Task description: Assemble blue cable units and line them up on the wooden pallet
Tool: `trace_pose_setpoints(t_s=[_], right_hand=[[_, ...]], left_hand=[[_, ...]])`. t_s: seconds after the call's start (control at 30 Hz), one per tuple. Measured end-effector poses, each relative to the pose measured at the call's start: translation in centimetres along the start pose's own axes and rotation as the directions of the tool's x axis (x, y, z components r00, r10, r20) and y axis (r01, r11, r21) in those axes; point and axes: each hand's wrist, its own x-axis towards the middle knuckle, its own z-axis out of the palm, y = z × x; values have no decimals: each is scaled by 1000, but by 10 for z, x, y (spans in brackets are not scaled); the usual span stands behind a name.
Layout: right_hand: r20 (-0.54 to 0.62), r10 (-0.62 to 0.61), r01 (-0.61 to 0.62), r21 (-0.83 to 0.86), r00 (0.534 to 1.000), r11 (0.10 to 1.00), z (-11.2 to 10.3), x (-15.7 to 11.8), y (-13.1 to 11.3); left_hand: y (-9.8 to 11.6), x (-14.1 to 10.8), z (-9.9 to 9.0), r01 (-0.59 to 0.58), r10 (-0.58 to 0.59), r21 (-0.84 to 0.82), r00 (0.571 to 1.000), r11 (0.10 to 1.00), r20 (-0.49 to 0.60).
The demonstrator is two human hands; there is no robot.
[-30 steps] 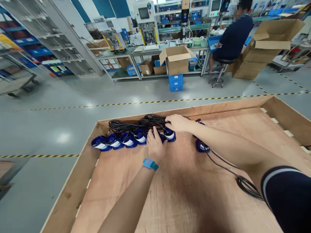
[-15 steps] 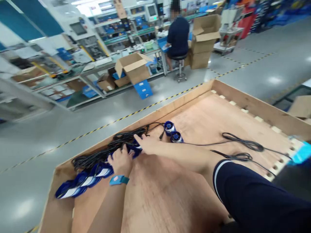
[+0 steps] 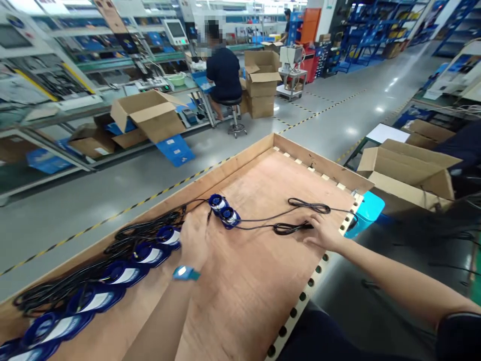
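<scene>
My right hand [image 3: 321, 231] is at the right end of a black coiled cable [image 3: 289, 229], fingers and thumb apart around the tied bundle. A second coiled cable [image 3: 310, 204] lies just beyond it. Both cables lead toward a pair of round dark-blue units with white labels [image 3: 228, 216], standing on the wooden board. My left hand [image 3: 194, 239], wearing a teal wristband [image 3: 186, 273], is beside the nearest unit of a row of similar blue units [image 3: 151, 254]. Motion blurs its fingers, so whether it grips anything is unclear. Piled black cables [image 3: 128, 245] run behind the row.
A raised wooden rim [image 3: 240, 159] borders the large tray. Its near-right edge is a strip with holes [image 3: 302, 297]. A cyan bin [image 3: 366, 213] and an open carton [image 3: 409, 170] stand to the right. Beyond the floor tape, a person [image 3: 223, 75] sits at a workbench.
My right hand has moved from the row of blue units to the coiled cable on the right. My left hand stays near the row. The view has turned right.
</scene>
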Motion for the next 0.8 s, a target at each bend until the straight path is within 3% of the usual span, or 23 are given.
trace_pose_setpoints(t_s=[0.07, 0.13, 0.2, 0.27, 0.37, 0.43, 0.5, 0.63, 0.7, 0.8], right_hand=[[17, -21, 22, -44, 1000, 999, 18, 4, -4], [40, -65, 67, -66, 997, 996, 32, 10, -8], [80, -149, 152, -40, 986, 988, 36, 14, -8], [116, -228, 223, 55, 967, 973, 32, 13, -4], [132, -290, 241, 297, 948, 924, 11, 8, 6], [142, -313, 225, 434, 939, 872, -9, 7, 14], [155, -323, 219, 467, 934, 857, -27, 12, 24], [79, -264, 240, 231, 961, 943, -39, 35, 54], [35, -185, 182, 71, 982, 981, -30, 47, 73], [103, -46, 47, -5, 994, 999, -11, 59, 97]], left_hand=[[15, 43, 6, -41, 39, 45, 999, 998, 37], [22, 80, 14, -81, 71, 63, 987, 995, 143], [23, 104, 20, -53, 43, 36, 969, 998, 243], [20, 114, 23, 12, -8, -13, 964, 1000, 265], [14, 109, 13, 54, -45, -42, 983, 998, 180], [12, 95, -4, 27, -26, -5, 995, 1000, 98], [13, 76, -23, -3, 0, 66, 999, 998, 48], [30, 39, -41, -29, 6, 149, 988, 988, 153], [42, 28, -33, -61, 30, 139, 975, 988, 218], [57, 25, -10, -80, 45, 162, 977, 983, 210]])
